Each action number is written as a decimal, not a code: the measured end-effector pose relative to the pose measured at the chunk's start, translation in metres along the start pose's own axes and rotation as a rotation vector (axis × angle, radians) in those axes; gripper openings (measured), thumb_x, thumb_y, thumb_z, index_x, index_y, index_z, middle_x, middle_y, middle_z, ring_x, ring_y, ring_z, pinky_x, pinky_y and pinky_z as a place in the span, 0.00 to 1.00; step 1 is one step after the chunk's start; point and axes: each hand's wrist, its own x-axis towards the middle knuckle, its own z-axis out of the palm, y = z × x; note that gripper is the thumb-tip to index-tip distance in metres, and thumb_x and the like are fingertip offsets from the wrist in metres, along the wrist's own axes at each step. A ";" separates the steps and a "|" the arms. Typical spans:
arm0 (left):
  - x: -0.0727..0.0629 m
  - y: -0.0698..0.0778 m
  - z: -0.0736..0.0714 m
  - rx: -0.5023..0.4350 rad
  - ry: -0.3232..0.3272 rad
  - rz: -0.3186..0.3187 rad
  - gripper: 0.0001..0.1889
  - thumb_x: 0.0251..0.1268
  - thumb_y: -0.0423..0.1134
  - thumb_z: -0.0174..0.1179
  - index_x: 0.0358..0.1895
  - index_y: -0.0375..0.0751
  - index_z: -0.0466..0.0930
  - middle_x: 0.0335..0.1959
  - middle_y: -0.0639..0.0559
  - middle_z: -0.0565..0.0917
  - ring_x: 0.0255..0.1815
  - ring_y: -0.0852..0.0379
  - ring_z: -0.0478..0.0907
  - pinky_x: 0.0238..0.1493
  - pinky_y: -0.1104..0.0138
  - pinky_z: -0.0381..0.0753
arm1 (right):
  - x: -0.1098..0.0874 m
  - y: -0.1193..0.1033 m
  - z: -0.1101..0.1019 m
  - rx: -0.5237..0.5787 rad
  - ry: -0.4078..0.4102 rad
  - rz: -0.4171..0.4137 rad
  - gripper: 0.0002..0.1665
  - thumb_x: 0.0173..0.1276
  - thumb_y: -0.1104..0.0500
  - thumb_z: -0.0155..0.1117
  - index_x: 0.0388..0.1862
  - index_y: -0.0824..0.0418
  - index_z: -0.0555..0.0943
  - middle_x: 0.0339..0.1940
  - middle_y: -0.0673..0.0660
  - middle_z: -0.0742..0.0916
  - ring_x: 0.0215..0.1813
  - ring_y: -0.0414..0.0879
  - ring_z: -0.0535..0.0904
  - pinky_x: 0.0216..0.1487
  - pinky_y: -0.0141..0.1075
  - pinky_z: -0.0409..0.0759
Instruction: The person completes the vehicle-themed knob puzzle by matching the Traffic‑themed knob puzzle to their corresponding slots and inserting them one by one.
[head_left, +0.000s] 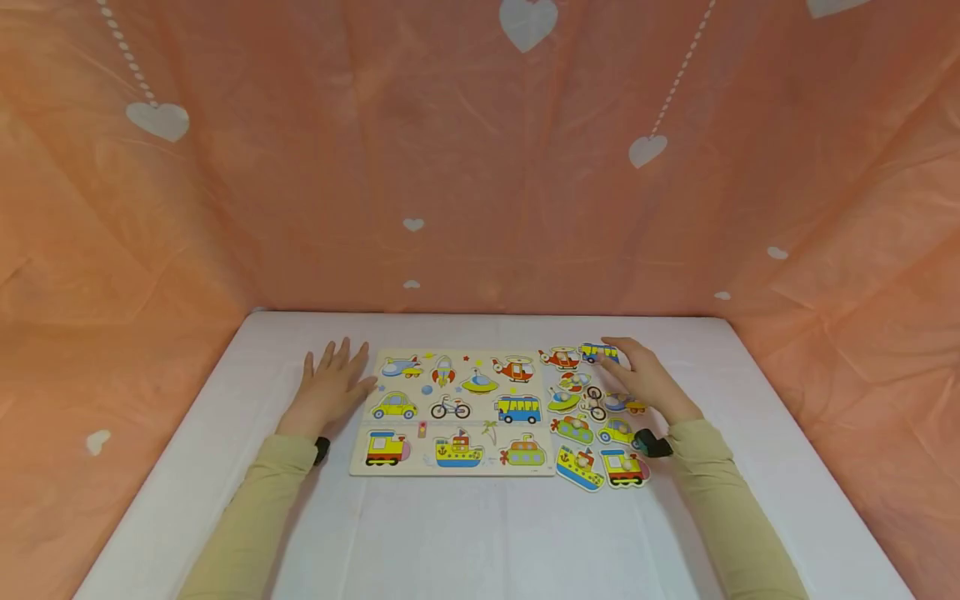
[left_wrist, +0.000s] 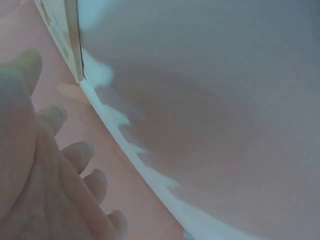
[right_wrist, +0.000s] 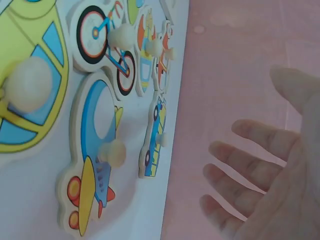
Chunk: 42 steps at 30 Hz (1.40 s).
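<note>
Ten loose vehicle pieces (head_left: 573, 428) lie to the right of the puzzle board (head_left: 482, 410) in the head view, the nearest ones close against its edge. Your left hand (head_left: 326, 387) is just beside the board's left edge, fingers spread and holding nothing. Your right hand (head_left: 651, 385) is out beyond the board's right side, near the bus piece (head_left: 592, 351), which lies off the board's far right corner.

From the left wrist, you see those left fingers parted, near one corner of the board; whether any touches it, you cannot tell.

From the right wrist, your fingers are apart and slightly bent, with no piece between them. The plane piece (right_wrist: 92, 150) lies farther from the board than the bicycle piece (right_wrist: 105, 45). Each of these two carries a round knob, as does the bus piece. They look like thin wood, so expect them light and stiff, with smooth painted faces that may slip. Pinch the knob (right_wrist: 112, 152) rather than the narrow rim, which offers you little hold.
</note>
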 end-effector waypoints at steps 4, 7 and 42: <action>0.000 -0.001 0.001 0.001 -0.012 -0.006 0.39 0.71 0.56 0.50 0.76 0.41 0.48 0.75 0.30 0.44 0.74 0.30 0.34 0.66 0.36 0.25 | -0.003 0.002 -0.004 0.022 0.005 0.011 0.33 0.75 0.46 0.51 0.69 0.67 0.66 0.67 0.68 0.71 0.69 0.65 0.61 0.66 0.60 0.58; -0.002 -0.001 0.001 -0.007 -0.021 -0.004 0.38 0.71 0.56 0.50 0.76 0.41 0.48 0.75 0.30 0.45 0.73 0.30 0.35 0.65 0.35 0.27 | -0.005 0.004 -0.006 0.027 0.017 0.004 0.32 0.75 0.47 0.51 0.68 0.67 0.67 0.65 0.68 0.73 0.66 0.64 0.65 0.64 0.60 0.62; -0.002 0.002 0.002 -0.031 -0.120 -0.010 0.36 0.72 0.57 0.48 0.76 0.43 0.51 0.74 0.29 0.46 0.72 0.27 0.39 0.65 0.33 0.37 | -0.029 0.029 -0.011 0.260 -0.084 0.108 0.26 0.77 0.52 0.48 0.62 0.72 0.71 0.50 0.67 0.83 0.50 0.58 0.78 0.52 0.47 0.78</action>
